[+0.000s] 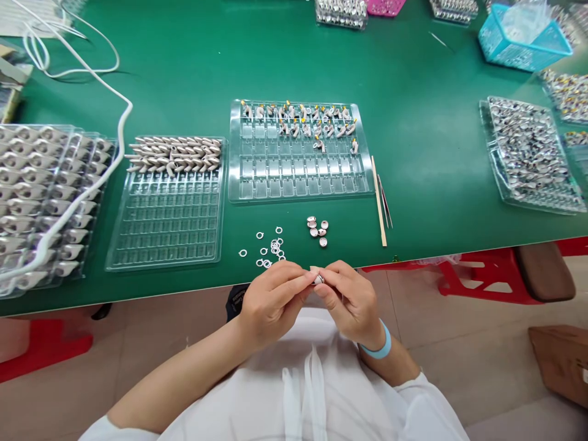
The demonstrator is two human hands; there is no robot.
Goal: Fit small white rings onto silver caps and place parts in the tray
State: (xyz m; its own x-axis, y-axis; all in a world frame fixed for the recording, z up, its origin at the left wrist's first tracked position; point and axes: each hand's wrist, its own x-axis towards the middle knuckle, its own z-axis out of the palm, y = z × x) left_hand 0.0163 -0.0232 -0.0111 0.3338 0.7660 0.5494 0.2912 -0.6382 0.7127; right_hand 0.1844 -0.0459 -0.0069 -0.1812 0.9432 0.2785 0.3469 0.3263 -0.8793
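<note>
**Green bench, near edge: one small part pinched in both hands**

The green table [184,73] in front of you carries several trays, and the clear tray [298,177] straight ahead has only its top rows filled. Your left hand [271,300] and right hand [351,300] meet just off the near edge. Both are curled shut, thumb and forefinger tips pinching one small round part [318,278] between them. Whether a ring already sits on it is too small to tell.

The white rings [271,248] lie loose on the table just beyond your left fingers, and the round caps [318,229] sit a little to their right, apart from them.

As the grip looks, you would do better to work over the table than over your lap, so a slipped piece lands on the green. Press squarely and evenly, not at a tilt. The wooden stick [379,202] and tweezers [384,202] lie untouched to the right, within reach
</note>
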